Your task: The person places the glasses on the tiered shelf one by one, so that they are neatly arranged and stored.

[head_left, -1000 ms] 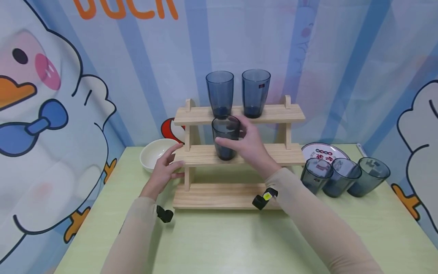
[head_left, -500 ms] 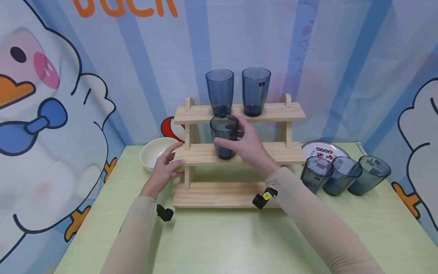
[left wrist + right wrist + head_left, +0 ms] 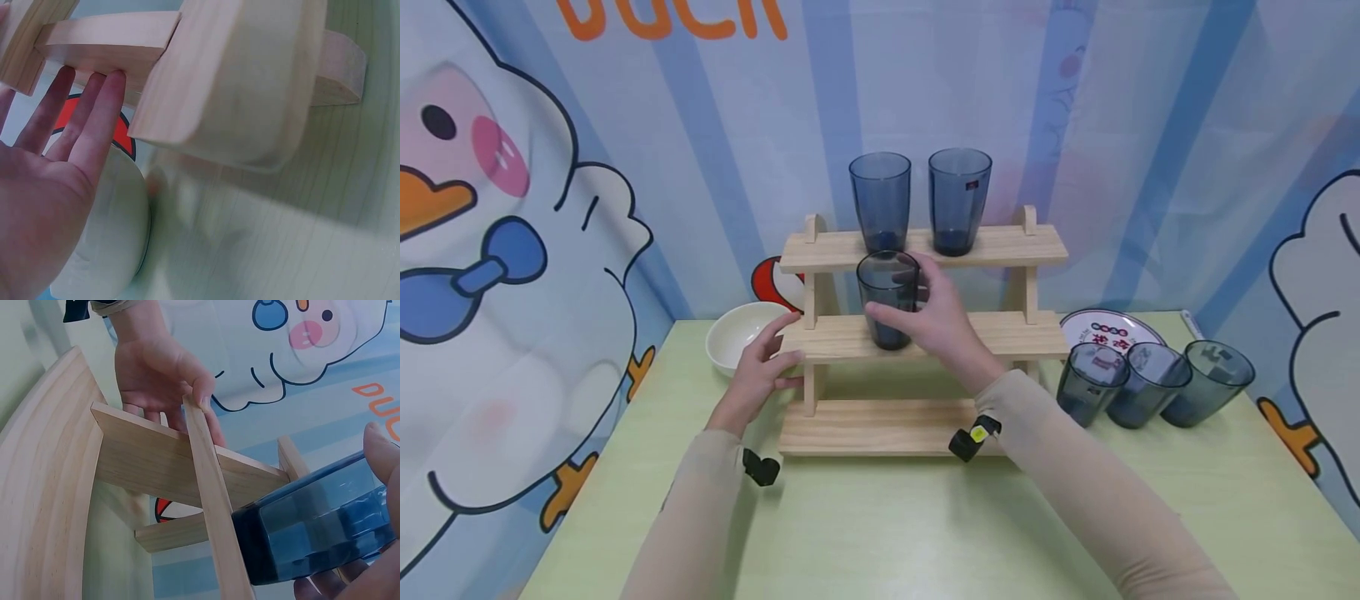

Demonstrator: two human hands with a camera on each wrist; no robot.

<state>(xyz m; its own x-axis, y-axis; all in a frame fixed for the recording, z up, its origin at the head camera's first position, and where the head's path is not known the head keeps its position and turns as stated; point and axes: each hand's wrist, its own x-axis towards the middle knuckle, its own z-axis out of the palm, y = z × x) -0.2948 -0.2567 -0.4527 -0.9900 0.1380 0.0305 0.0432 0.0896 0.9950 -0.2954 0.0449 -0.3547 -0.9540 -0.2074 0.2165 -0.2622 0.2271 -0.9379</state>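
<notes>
On the middle tier of a three-tier wooden rack (image 3: 925, 429) stands a dark blue-grey tinted glass tumbler (image 3: 886, 292), upright, with its base at the shelf. My right hand (image 3: 936, 321) holds it from the right side, thumb in front and fingers behind. In the right wrist view the tumbler (image 3: 319, 519) meets the shelf, and its far fingers are partly hidden. At the rack's left end, my left hand (image 3: 756, 379) holds the end of the middle shelf, thumb at the shelf edge. The left wrist view shows several fingers (image 3: 100, 119) extended against the side support.
Two matching tumblers (image 3: 880, 200) stand on the top tier. Three more tumblers (image 3: 1148, 387) sit in a row on the table right of the rack, before a printed plate (image 3: 1108, 327). Behind my left hand is a white bowl (image 3: 726, 342). A cartoon curtain (image 3: 722, 167) hangs behind.
The tumbler and my right hand have shifted slightly left along the middle shelf. My left hand keeps its place on the rack.
</notes>
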